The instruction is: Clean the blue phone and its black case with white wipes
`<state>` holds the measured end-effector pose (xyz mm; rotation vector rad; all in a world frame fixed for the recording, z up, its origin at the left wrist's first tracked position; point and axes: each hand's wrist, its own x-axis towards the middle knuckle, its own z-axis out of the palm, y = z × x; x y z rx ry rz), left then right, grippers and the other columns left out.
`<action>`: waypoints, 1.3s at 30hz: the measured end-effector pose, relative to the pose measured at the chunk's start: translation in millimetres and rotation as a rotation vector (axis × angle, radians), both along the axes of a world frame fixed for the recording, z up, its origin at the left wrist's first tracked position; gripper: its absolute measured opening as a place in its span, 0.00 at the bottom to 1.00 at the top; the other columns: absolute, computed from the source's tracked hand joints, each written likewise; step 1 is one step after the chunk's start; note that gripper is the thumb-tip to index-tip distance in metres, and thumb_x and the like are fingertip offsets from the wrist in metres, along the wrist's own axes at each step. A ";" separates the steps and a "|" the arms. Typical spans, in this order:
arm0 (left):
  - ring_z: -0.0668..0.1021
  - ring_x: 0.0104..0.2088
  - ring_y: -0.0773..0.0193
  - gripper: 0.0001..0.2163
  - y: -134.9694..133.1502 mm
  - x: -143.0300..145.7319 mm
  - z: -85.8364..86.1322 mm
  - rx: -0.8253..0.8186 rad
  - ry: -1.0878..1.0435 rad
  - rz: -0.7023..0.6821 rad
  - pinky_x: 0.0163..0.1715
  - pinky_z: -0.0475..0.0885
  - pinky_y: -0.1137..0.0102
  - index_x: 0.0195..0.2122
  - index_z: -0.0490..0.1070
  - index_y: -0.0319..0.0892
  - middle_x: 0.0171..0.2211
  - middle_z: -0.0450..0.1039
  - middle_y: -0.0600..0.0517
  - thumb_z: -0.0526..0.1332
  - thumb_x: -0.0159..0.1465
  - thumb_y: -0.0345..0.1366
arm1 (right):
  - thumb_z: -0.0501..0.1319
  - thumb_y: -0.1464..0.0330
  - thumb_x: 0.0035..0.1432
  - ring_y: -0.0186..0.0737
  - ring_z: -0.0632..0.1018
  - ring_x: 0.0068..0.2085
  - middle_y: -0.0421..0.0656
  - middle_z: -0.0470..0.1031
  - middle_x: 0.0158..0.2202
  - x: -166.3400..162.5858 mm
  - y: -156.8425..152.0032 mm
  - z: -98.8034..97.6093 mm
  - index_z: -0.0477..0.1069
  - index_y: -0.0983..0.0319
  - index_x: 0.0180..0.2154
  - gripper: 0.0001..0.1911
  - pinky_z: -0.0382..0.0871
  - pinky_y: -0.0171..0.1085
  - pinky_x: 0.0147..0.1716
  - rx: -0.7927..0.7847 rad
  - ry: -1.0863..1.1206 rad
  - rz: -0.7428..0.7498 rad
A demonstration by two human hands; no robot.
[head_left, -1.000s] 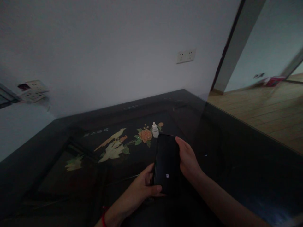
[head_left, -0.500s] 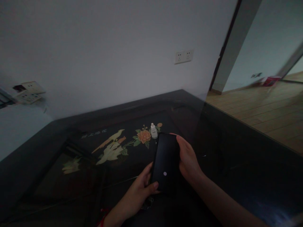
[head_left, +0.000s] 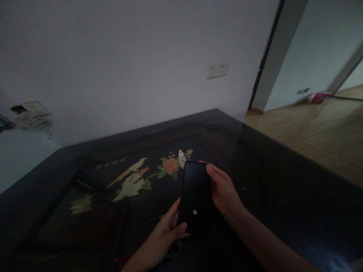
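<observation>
The phone (head_left: 195,192) is held between the fingers of both hands: its lower left corner is grasped by the left hand (head_left: 163,236), and its upper right corner by the right hand (head_left: 224,189). The bottle (head_left: 182,159) is stood upright on the table (head_left: 269,181), beyond the left fingertips, near the phone's top edge; whether the two are touching cannot be told. The bottle could be knocked over if the phone were pushed away from the fingers, and the phone could be dropped if the corner grips were loosened. One phone, one bottle, one table and two hands are counted.
</observation>
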<state>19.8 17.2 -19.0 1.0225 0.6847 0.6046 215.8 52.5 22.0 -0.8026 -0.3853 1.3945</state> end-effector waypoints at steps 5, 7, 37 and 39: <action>0.57 0.66 0.52 0.31 -0.4 -1.0 -1.8 0.019 0.045 0.013 0.55 0.67 0.59 0.65 0.52 0.57 0.68 0.50 0.51 0.61 0.62 0.39 | 0.74 0.59 0.37 0.48 0.78 0.40 0.44 0.80 0.31 -0.3 -1.0 1.4 0.78 0.60 0.34 0.20 0.70 0.45 0.40 0.010 -0.014 -0.011; 0.56 0.66 0.51 0.30 -0.8 -2.9 -4.9 0.010 0.051 0.021 0.54 0.68 0.59 0.64 0.53 0.57 0.68 0.49 0.51 0.61 0.62 0.39 | 0.74 0.59 0.36 0.48 0.78 0.39 0.43 0.80 0.30 -0.3 -1.4 2.0 0.78 0.60 0.33 0.20 0.70 0.45 0.40 0.003 -0.008 -0.022; 0.74 0.54 0.50 0.45 11.0 3.9 4.7 0.027 -0.147 0.535 0.53 0.70 0.59 0.68 0.37 0.47 0.50 0.75 0.43 0.67 0.57 0.39 | 0.70 0.66 0.47 0.39 0.80 0.35 0.41 0.80 0.32 -9.3 -11.7 -9.7 0.74 0.59 0.46 0.21 0.74 0.38 0.36 0.136 -0.417 0.618; 0.73 0.54 0.50 0.46 10.4 5.1 4.2 0.025 -0.152 0.527 0.53 0.70 0.58 0.68 0.35 0.46 0.50 0.75 0.42 0.67 0.57 0.39 | 0.70 0.64 0.47 0.40 0.80 0.34 0.42 0.80 0.32 -10.8 -11.0 -11.4 0.74 0.61 0.44 0.20 0.74 0.39 0.35 0.129 -0.452 0.611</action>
